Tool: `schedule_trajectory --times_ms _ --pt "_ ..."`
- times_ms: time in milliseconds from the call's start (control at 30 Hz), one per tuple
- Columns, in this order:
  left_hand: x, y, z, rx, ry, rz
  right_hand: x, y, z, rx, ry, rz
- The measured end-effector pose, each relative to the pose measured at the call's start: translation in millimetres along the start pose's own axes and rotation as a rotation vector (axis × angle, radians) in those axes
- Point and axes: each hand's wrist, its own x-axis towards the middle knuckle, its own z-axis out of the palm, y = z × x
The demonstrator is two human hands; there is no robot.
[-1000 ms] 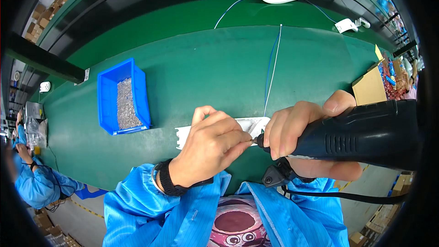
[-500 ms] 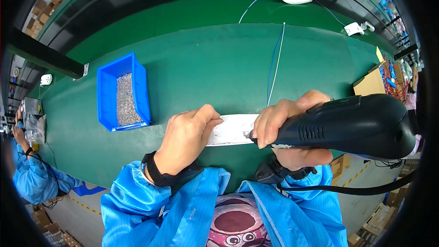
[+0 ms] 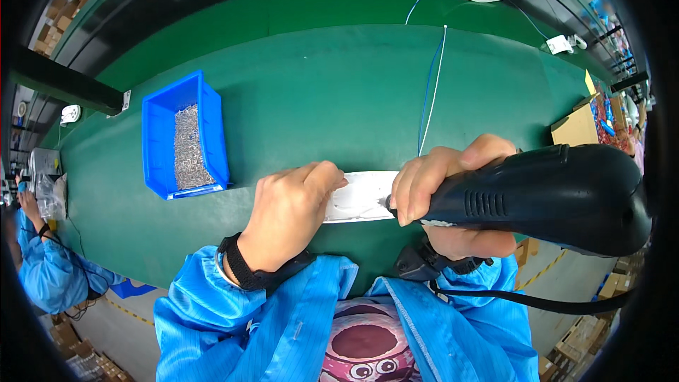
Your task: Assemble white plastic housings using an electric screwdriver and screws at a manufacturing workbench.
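Note:
A flat, pale white strip-shaped piece [image 3: 362, 194] lies across the green bench in front of me. My left hand [image 3: 286, 216] is closed on its left end, thumb and fingers pinched at the edge. My right hand [image 3: 442, 198] wraps round the front of a black corded electric screwdriver [image 3: 552, 194], which lies sideways with its thick vented body to the right. The dark tip of the screwdriver is at the right part of the white piece; my fingers hide that end, so I cannot tell whether a screw sits under the tip.
A blue bin [image 3: 153, 145] holding many small metal screws [image 3: 189, 148] stands at the left. White and blue cords [image 3: 433, 92] run along the green bench [image 3: 318, 99]. An open carton [image 3: 573, 127] with coloured parts is at the right. Another person's blue sleeve [image 3: 60, 276] shows at far left.
The whole view has shifted slightly, so the bin sits a little higher and further left. Both hands keep their grips, the screwdriver tip still at the white piece.

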Motion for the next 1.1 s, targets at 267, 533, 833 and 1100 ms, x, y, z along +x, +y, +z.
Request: schedule_trajectory --times_ms 267,533,833,1100 --pt "0 -5 -2 0.021 0.015 0.009 0 2 6 -0.037 0.043 0.082" --pt "7 6 -11 0.212 0.126 0.215 1 -1 14 -0.006 0.124 0.110" --pt "7 14 4 -0.074 -0.040 0.176 8 -15 13 0.188 0.054 -0.063" --pt "6 11 11 -0.119 -0.052 0.115 0 -20 17 0.121 0.122 0.030"
